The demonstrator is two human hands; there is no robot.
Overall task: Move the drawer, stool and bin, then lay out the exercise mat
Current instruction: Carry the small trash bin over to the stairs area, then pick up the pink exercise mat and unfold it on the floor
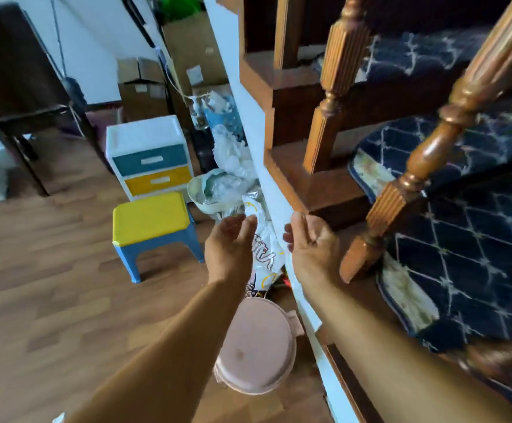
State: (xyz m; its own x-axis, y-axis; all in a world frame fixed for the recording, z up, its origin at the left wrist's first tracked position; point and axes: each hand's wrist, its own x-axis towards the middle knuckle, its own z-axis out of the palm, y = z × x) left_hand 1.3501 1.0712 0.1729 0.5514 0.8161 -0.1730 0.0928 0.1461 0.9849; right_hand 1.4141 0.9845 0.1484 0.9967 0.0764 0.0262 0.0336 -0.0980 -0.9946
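Clutter lines the white stair stringer (256, 129) on the wooden floor (50, 270). Farthest back stands the drawer unit (149, 155), white with one teal and one yellow drawer front. Just in front of it sits the stool (151, 219), yellow seat on blue legs. Right of the stool, white plastic bags (233, 166) and a printed bag (264, 254) pile against the stringer, between the stool and the stairs. Nearest the camera is the pink bin (257, 346), lid closed, standing beside the stringer and below the forearms. Cardboard boxes (187, 47) are stacked behind the drawer unit; a dark table (20, 96) stands at far left. Wooden balusters (337, 87) and blue patterned stair carpet (462, 239) fill the right side.

Exercise mat: not identifiable in view. A blue basket (224, 117) behind the bags is mostly covered by them. Frame is motion-blurred; bag print unreadable.

Left hand (229, 248): extended over the printed bag, palm turned inward, fingers slightly curled and apart, holding nothing. Contact with the bag cannot be determined. Right hand (311, 245): at the stringer edge, fingers loosely curled, gripping nothing; touching the stringer or not is unclear.
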